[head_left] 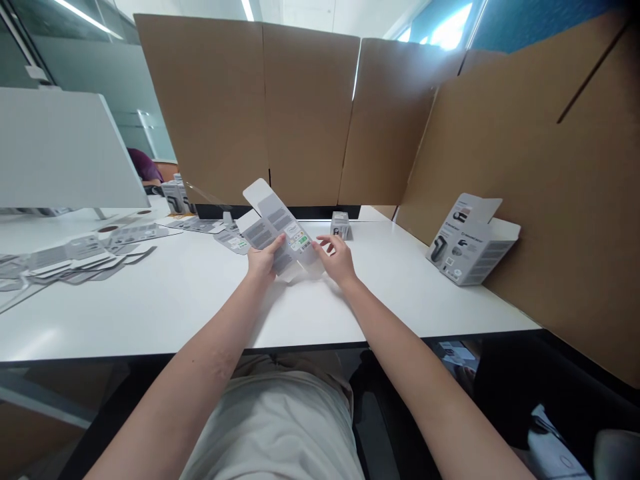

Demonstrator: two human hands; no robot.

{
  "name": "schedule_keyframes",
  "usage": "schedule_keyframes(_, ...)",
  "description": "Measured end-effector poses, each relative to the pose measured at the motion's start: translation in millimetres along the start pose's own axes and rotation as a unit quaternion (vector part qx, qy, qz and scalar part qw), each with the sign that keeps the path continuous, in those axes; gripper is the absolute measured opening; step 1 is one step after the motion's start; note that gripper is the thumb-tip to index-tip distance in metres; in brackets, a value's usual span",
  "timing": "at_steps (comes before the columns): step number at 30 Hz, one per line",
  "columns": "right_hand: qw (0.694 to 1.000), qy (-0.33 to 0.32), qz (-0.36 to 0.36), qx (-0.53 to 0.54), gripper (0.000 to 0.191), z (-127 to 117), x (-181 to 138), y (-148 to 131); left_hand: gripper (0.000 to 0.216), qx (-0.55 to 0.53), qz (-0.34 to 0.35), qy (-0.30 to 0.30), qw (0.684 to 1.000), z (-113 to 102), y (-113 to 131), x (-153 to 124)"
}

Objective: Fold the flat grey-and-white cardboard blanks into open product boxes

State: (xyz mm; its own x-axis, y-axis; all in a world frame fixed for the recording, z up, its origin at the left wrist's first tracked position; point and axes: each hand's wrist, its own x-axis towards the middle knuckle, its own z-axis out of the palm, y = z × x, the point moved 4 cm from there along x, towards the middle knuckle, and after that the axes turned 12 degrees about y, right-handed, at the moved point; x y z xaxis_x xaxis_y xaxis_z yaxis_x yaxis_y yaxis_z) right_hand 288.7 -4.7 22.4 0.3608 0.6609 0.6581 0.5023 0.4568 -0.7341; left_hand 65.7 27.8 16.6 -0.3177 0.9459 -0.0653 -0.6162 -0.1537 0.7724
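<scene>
A partly unfolded white-and-grey printed carton [283,223] is tilted above the white table in front of me, one end flap standing up at its far end. My left hand [264,260] grips its lower left side, thumb over the printed face. At the carton's right edge, my right hand [338,259] has thumb and forefinger pinched, with the other fingers curled. A clear or pale flap hangs beneath the carton; its details are blurred. Just beyond my right hand stands a small closed printed box [340,225].
Flattened cartons [75,257] lie piled on the left of the table [210,313]. An open-topped printed carton [473,243] leans by the cardboard wall [560,200] at right. A cardboard screen [310,113] closes the back. A person's purple sleeve [143,163] shows far left.
</scene>
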Motion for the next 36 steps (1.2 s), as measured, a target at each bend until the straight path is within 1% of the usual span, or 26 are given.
schedule_keyframes(4, 0.994, -0.086, 0.052, 0.046, 0.063, 12, -4, 8, 0.056, 0.013, -0.003, -0.047, 0.999, 4, -1, -7)
schedule_keyframes(7, 0.988, -0.108, 0.078, 0.081, 0.072, 15, -4, 10, 0.057, 0.020, -0.007, -0.066, 0.998, 6, 1, -11)
schedule_keyframes(12, 0.989, -0.083, 0.079, 0.091, 0.075, 10, 0, 6, 0.056, 0.041, -0.036, -0.074, 0.996, 6, 0, -13)
schedule_keyframes(17, 0.990, -0.079, 0.071, 0.095, 0.074, 9, -1, 6, 0.058, 0.033, -0.017, -0.058, 0.998, 4, -2, -7)
schedule_keyframes(24, 0.991, -0.062, 0.058, 0.107, 0.070, 10, -2, 5, 0.059, 0.031, -0.020, -0.051, 0.998, 3, -4, -3)
schedule_keyframes(30, 0.984, -0.067, 0.102, 0.128, 0.066, 9, -4, 5, 0.053, 0.005, -0.013, -0.041, 0.999, 3, 0, -2)
schedule_keyframes(36, 0.984, -0.067, 0.104, 0.130, 0.066, 10, -3, 8, 0.052, -0.009, -0.015, -0.035, 0.999, 2, 1, 0)
